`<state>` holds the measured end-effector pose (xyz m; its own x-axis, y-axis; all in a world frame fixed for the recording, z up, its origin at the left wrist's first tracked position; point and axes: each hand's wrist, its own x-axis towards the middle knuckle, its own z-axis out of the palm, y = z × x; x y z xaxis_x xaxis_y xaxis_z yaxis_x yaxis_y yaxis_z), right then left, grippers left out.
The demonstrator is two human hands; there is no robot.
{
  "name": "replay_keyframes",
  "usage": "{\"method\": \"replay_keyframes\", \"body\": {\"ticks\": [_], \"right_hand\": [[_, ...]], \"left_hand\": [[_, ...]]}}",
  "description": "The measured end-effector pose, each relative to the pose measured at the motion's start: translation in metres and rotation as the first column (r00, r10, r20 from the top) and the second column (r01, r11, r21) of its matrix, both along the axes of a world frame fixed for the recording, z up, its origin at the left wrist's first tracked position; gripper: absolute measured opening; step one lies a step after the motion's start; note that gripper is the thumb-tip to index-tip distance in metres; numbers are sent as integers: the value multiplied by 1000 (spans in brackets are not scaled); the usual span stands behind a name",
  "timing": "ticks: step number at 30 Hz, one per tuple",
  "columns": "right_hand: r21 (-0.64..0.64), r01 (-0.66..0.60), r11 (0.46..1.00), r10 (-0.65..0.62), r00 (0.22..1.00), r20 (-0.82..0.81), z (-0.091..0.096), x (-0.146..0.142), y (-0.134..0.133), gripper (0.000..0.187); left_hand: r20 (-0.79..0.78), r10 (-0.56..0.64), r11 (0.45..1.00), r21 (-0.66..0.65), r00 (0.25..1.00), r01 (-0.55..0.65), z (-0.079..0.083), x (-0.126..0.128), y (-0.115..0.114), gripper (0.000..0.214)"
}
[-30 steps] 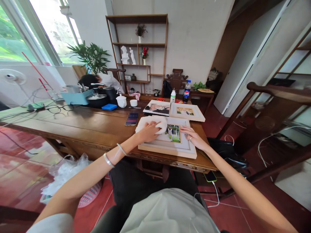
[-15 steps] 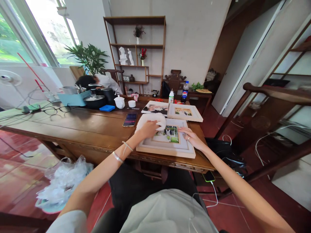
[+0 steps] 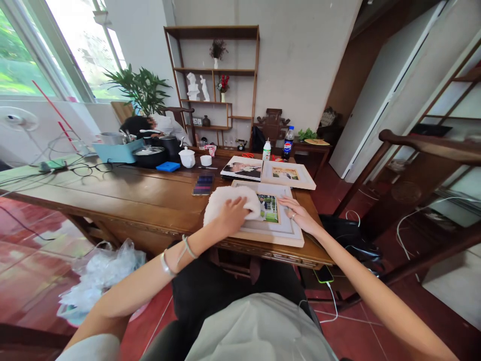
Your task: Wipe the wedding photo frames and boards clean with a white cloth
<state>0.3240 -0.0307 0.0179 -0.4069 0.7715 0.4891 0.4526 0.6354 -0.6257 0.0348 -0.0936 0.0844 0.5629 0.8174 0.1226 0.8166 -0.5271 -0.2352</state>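
Note:
A white picture frame (image 3: 280,236) lies flat near the table's front edge, with a photo (image 3: 271,213) under its pane. My left hand (image 3: 229,219) holds a fluffy white cloth (image 3: 217,200) against the left part of this frame, fingers over the cloth. The cloth covers the frame's left side and some of the photo. My right hand (image 3: 300,216) rests on the right border, its fingers stretched out flat and holding nothing. Beyond it lie another framed picture (image 3: 266,175) and a large photo print (image 3: 235,173).
A phone (image 3: 203,185) lies left of the cloth. Farther back on the wooden table (image 3: 158,200) are a blue box (image 3: 168,166), a white lidded pot (image 3: 187,158), a milk bottle (image 3: 266,150) and a cola bottle (image 3: 287,144). A person (image 3: 167,126) leans down behind the table.
My left hand and the cloth have slid toward me, down the left side of the frame. My right hand stays on the right border. The view has shifted slightly.

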Motion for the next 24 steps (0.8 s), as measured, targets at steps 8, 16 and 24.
{"method": "replay_keyframes", "body": {"ticks": [8,16,24], "right_hand": [[18,-3,1000,3,1000,-1,0,0,1,44],[37,32,999,-32,999,13,-1,-5,-5,45],[44,1,999,-1,1000,12,-1,-2,-3,46]], "left_hand": [[50,5,998,69,999,-8,-3,1,102,34],[-81,11,993,-115,997,-21,11,8,30,29],[12,-290,923,-261,957,283,33,-10,-50,21]]}}
